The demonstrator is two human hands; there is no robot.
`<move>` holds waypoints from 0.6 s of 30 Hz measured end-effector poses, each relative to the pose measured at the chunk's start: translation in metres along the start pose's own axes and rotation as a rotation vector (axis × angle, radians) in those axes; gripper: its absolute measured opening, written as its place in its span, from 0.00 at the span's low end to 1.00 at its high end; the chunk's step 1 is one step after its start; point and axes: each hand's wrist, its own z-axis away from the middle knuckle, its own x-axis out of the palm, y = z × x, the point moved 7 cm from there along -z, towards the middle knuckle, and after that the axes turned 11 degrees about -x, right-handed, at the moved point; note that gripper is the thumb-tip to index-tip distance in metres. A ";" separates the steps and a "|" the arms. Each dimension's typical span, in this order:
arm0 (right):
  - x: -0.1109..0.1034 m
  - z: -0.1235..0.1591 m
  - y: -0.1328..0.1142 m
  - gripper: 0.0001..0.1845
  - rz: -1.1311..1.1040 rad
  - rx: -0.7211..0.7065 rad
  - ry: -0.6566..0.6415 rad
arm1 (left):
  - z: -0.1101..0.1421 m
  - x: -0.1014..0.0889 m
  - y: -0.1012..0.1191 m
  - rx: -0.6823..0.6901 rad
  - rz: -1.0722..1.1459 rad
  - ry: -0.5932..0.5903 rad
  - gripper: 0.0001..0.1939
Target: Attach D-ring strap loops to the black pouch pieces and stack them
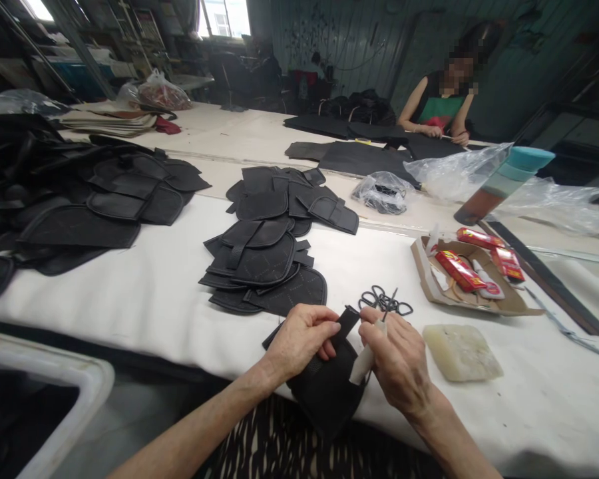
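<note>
At the table's front edge lies a black leather-like piece (332,392) with a short strap (347,322) standing up from it. My left hand (304,339) pinches this strap between thumb and fingers. A tool with a whitish, wrapped-looking handle (363,364) and a thin dark tip is closed in my right hand (397,352), just right of the strap. Its exact kind does not show. Beyond my right hand lie black-handled scissors (385,303), partly hidden by the fingers. A pile of similar black pieces (259,256) with straps sits ahead of my left hand.
A yellowish translucent block (462,352) and a cardboard box (429,289) of red packets are at right. Behind stands a tilted teal-lidded bottle (504,186) by plastic wrap. More black pieces (80,226) heap at left, above a white bin (94,372). A person (442,106) works across the table.
</note>
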 end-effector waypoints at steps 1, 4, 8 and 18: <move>0.000 -0.002 -0.002 0.09 0.015 -0.031 -0.011 | 0.000 0.000 0.000 -0.002 0.008 0.005 0.07; 0.001 -0.006 -0.010 0.11 0.044 -0.108 -0.048 | 0.002 0.000 0.002 -0.002 0.043 0.023 0.06; 0.004 -0.009 -0.013 0.11 -0.028 -0.056 -0.044 | 0.005 0.000 0.003 0.023 0.129 0.042 0.09; 0.014 0.008 -0.001 0.07 -0.277 0.333 0.073 | 0.008 -0.001 -0.007 -0.035 0.289 0.107 0.11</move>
